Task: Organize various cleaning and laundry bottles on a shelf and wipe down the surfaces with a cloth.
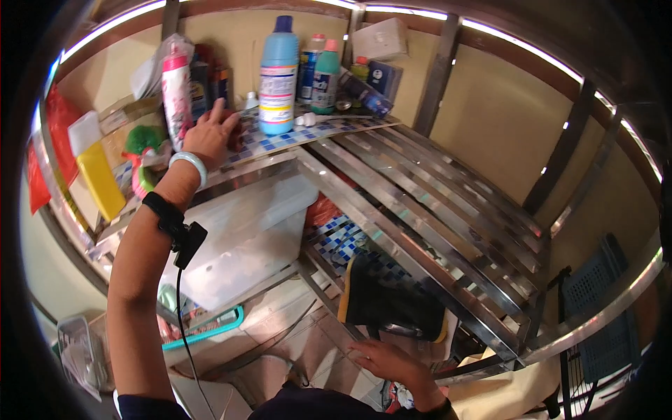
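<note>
My left hand, with a pale bangle on its wrist, reaches over the upper shelf. Its fingers are spread beside a dark red object that is partly hidden; whether they grip it is unclear. Just left of the hand stands a white floral bottle with a pink cap. A light blue bottle with a dark blue cap stands upright to the right. Lower down, my right hand holds nothing, its fingers slightly apart below a black rubber boot with yellow trim.
Stainless steel slats form the shelf's right side. Behind are a green bottle and a white box. A yellow bottle and green scrubber sit left. Beneath is a translucent plastic bin; a blue plastic basket is far right.
</note>
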A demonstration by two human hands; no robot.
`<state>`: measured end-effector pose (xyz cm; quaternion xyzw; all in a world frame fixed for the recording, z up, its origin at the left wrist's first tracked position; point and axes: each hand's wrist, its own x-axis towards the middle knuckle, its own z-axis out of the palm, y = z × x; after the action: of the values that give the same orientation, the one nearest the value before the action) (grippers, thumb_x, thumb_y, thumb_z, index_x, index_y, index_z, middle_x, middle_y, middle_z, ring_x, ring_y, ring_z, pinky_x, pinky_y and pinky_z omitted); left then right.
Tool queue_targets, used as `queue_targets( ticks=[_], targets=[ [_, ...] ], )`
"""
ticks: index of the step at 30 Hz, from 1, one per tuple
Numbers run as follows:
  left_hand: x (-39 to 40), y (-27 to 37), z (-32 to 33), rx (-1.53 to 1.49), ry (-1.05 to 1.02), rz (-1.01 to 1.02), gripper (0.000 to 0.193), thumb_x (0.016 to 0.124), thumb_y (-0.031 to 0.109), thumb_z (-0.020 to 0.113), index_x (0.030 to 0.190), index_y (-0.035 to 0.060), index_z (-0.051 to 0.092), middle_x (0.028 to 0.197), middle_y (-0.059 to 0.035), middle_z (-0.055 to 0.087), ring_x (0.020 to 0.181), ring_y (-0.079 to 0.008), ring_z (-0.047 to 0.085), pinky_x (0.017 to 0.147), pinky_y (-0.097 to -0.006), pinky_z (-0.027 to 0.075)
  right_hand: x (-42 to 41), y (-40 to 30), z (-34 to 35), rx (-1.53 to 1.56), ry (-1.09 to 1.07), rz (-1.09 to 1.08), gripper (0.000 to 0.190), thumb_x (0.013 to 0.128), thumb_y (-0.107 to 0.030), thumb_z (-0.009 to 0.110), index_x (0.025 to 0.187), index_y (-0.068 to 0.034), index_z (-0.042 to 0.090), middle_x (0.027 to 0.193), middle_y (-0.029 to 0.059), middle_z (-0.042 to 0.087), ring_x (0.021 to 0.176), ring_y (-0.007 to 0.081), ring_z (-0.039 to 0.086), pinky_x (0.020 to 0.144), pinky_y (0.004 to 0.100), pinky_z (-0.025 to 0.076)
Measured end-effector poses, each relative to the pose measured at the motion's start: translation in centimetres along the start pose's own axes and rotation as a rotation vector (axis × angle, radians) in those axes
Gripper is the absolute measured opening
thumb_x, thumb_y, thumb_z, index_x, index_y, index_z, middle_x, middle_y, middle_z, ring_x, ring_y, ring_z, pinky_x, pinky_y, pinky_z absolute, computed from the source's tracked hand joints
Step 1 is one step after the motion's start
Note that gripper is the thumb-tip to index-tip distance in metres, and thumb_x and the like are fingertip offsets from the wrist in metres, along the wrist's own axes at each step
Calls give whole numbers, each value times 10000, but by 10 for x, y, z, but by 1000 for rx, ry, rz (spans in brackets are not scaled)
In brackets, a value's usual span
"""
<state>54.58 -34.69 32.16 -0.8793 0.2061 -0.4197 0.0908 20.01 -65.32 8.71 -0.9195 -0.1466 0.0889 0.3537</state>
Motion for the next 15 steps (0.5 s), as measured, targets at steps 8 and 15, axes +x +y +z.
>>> queue_targets(
  ticks=[8, 15],
  targets=[
    [43, -44, 51, -244, 25, -195, 236, 757, 56, 567, 991, 51, 600, 906, -237, 604, 898, -412, 609, 784, -482, 501, -80, -121, -94, -292, 35, 236, 343, 908, -201, 601, 1242, -134, 560, 1162, 117, 617, 1010, 307, 632, 867, 387, 525],
    [54, -25, -2, -654, 697, -195, 247, 740, 77, 603, 987, 63, 606, 903, -178, 613, 861, -387, 600, 761, -441, 492, -53, -222, -161, -496, 9, 300, 379, 920, -255, 599, 1274, -129, 549, 1184, 136, 598, 1091, 321, 584, 894, 392, 509]
  ],
)
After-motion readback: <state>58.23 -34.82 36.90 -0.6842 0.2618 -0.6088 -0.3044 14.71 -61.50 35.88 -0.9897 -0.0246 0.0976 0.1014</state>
